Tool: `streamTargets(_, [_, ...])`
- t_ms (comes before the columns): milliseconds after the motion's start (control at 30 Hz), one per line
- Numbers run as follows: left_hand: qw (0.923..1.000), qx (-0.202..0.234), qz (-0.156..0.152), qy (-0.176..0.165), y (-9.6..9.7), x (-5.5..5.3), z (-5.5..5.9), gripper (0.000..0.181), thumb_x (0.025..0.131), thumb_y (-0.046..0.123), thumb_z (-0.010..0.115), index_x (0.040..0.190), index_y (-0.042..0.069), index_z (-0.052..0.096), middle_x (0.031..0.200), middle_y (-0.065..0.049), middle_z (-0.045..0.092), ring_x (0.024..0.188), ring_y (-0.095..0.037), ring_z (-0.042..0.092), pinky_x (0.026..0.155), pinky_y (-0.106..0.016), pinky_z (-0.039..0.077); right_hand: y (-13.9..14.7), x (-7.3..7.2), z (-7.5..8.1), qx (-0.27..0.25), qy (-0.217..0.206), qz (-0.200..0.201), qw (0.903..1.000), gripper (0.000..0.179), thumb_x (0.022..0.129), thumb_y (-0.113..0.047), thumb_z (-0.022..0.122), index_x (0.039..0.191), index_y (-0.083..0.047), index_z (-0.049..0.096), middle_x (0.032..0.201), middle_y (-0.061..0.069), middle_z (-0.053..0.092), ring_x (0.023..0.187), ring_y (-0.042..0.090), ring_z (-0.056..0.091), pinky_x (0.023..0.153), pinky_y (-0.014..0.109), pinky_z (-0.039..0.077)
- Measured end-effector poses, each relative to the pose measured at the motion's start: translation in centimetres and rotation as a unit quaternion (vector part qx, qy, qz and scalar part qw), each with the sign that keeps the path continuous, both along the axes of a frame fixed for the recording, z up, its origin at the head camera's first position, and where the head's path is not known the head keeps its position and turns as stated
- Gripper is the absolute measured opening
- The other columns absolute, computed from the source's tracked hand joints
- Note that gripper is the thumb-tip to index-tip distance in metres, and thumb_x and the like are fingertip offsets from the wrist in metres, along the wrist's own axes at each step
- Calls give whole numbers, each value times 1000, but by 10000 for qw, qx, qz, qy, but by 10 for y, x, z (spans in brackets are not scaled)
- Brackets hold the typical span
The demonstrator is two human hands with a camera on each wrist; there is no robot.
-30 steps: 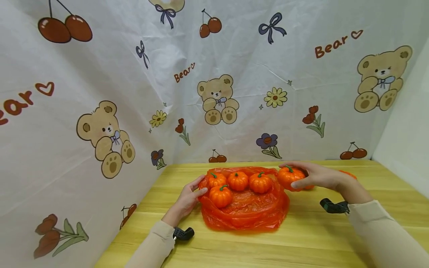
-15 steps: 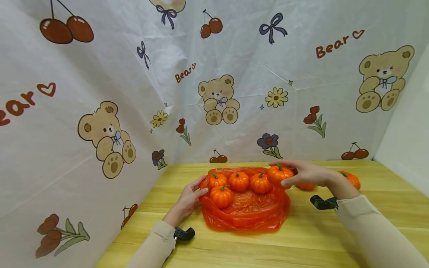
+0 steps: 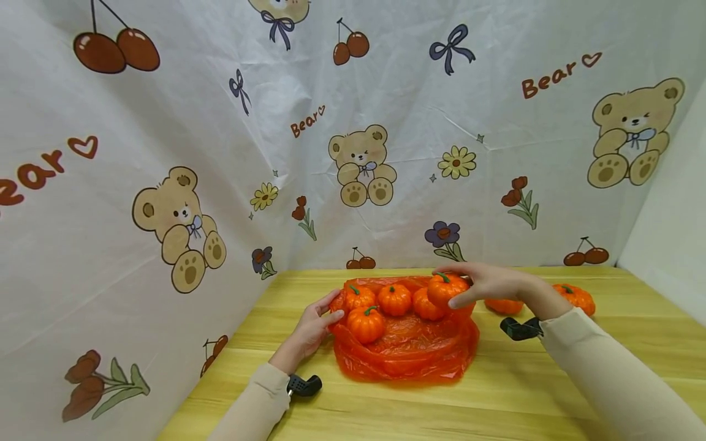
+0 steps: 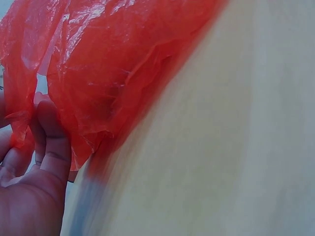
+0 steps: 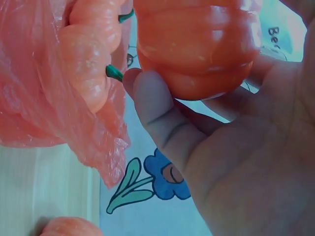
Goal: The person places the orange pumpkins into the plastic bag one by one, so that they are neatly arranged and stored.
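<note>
Both hands work around a translucent red plastic bag (image 3: pixel 402 364). The right hand (image 3: pixel 493 286), fingers and thumb curled partway, grips one glossy orange pumpkin (image 3: pixel 445 291) by its sides, its green stem up, at the bag's far right part. From the head view it overlaps a right-hand pumpkin (image 3: pixel 426 305) in the bag; whether the two touch cannot be told. The left hand (image 3: pixel 309 329) has its fingers bent round the bag's left edge, and the left wrist view shows the thin film (image 4: pixel 103 69) caught between them.

Inside the bag, a back-left pumpkin (image 3: pixel 360 296), a middle pumpkin (image 3: pixel 394 299) and the right-hand one form a row along the far side, with a front-left pumpkin (image 3: pixel 366 326) nearer the person. Crumpled film fills the bag's front right. Two more pumpkins sit outside: one (image 3: pixel 504 307) partly behind the right hand, another (image 3: pixel 579 299) beyond the right forearm.

Everything stands on a yellow wood-grain surface (image 3: pixel 386 413). A white cloth (image 3: pixel 408 79) printed with bears, cherries, bows and flowers rises along its far and left edges; a plain white wall (image 3: pixel 664 245) bounds the right. Wood grain shows between the left forearm and the left cloth, along a broad strip before the bag, and between the bag and the right sleeve (image 3: pixel 618 367).
</note>
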State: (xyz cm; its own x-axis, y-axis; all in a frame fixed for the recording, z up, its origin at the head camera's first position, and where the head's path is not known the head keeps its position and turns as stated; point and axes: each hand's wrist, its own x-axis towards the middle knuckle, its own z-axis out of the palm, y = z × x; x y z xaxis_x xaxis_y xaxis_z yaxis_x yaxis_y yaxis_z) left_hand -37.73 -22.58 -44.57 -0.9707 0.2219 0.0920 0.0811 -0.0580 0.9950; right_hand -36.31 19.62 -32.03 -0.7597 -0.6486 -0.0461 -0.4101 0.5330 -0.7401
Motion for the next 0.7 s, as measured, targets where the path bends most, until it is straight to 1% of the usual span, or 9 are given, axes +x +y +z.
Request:
streamTargets(67, [10000, -12, -15, -8, -1, 0, 0, 67, 100, 6, 65, 161, 13, 37, 166, -22, 30, 146, -42, 41, 99, -35, 58, -4, -1, 1, 89, 33, 21, 10000, 79, 88, -28, 81, 156, -16, 42, 142, 11, 57, 122, 27, 57, 99, 37, 53])
streamTargets(167, [10000, -33, -43, 10, -1, 0, 0, 67, 101, 7, 65, 161, 13, 36, 166, -22, 30, 146, -43, 41, 99, -35, 58, -8, -5, 0, 264, 119, 45, 9996, 76, 85, -27, 83, 152, -19, 47, 143, 9, 56, 123, 27, 56, 101, 39, 52])
streamTargets(267, [10000, 3, -43, -13, -1, -1, 0, 67, 100, 7, 65, 161, 14, 37, 166, -21, 30, 147, -42, 41, 98, -34, 59, -13, -9, 0, 388, 114, 70, 9992, 75, 83, -26, 84, 150, -23, 49, 145, 8, 54, 125, 28, 54, 103, 44, 52])
streamTargets(400, [10000, 33, -46, -27, -1, -1, 0, 68, 100, 6, 66, 161, 13, 37, 166, -20, 31, 146, -41, 41, 97, -33, 59, -19, -15, -1, 505, 50, 126, 9986, 77, 83, -24, 84, 151, -24, 48, 147, 11, 52, 126, 30, 53, 106, 50, 51])
streamTargets(467, [10000, 27, -66, -8, -1, -1, 0, 69, 100, 6, 66, 161, 13, 36, 167, -20, 30, 147, -41, 41, 97, -33, 59, -21, -18, -2, 512, 0, 191, 9985, 78, 83, -22, 84, 152, -23, 48, 148, 12, 52, 127, 30, 53, 108, 52, 50])
streamTargets(567, [9999, 36, -93, 6, -1, -1, 1, 69, 100, 6, 66, 162, 12, 35, 167, -19, 30, 147, -41, 41, 97, -32, 59, -23, -21, -3, 502, -76, 262, 9984, 78, 83, -20, 84, 152, -23, 47, 150, 14, 51, 128, 30, 53, 109, 52, 49])
streamTargets(700, [10000, 19, -57, -10, 0, -1, 2, 70, 100, 7, 66, 162, 13, 35, 168, -18, 30, 146, -40, 42, 97, -33, 59, -28, -23, -2, 448, -241, 372, 9980, 79, 83, -17, 84, 152, -20, 45, 150, 15, 51, 128, 30, 53, 109, 52, 50])
